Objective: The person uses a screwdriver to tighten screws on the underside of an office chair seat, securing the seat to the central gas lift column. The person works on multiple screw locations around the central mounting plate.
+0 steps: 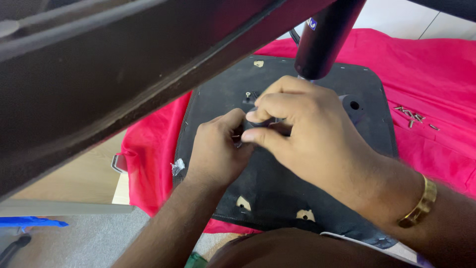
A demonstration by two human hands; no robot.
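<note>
At the far left we see a wide dark beam (pixel 99 74) slanting across the upper part of the view, close to the camera and out of focus. Below it lies a strip of pale wooden floor (pixel 74 178), and in the bottom left corner a blue scrap (pixel 29 222) on a grey surface.

Moving right, a red cloth (pixel 148 164) is spread out, and on it rests a black seat panel (pixel 277 188) with its underside up, showing small pale patches near its front edge.

Our left hand (pixel 215 149) sits over the middle of this panel, its fingers curled closed around a small dark part (pixel 258 124) that we cannot make out clearly. A small screw (pixel 248 94) stands in the panel just above the left hand.

Our right hand (pixel 302 129) meets the left one over the same spot, thumb and fingers pinched shut on that same dark part, so both hands touch it and each other. The part is at the centre of the panel, mostly hidden by the fingers.

Just above the right hand a thick dark cylinder (pixel 325 34) rises out of the panel toward the top edge.

On the right wrist we wear a gold bangle (pixel 421 203). Farther right, a scatter of loose screws (pixel 414 117) lies on the red cloth, well apart from the hands.
</note>
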